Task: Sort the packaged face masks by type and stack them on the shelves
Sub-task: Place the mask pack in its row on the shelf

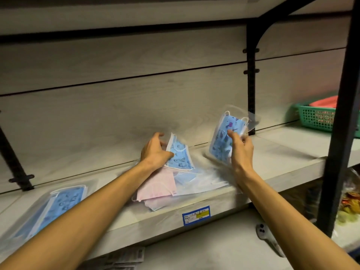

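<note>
My right hand (pixel 240 151) pinches a clear packet holding a blue printed mask (pixel 224 139), lifted upright above the shelf (pixel 282 151). My left hand (pixel 155 151) grips another blue printed mask packet (pixel 180 157) at the top of a loose pile. In that pile lie pink masks (pixel 155 189) and pale blue and white packets (pixel 194 180). At the left of the shelf lies a flat stack of blue printed mask packets (pixel 58 203), partly hidden by my left forearm.
A green plastic basket (pixel 313 117) with red contents stands at the far right of the shelf, behind a black upright post (pixel 339 133). A blue-edged price label (pixel 196 214) is on the shelf's front edge. Packaged goods (pixel 348 207) sit on the lower right.
</note>
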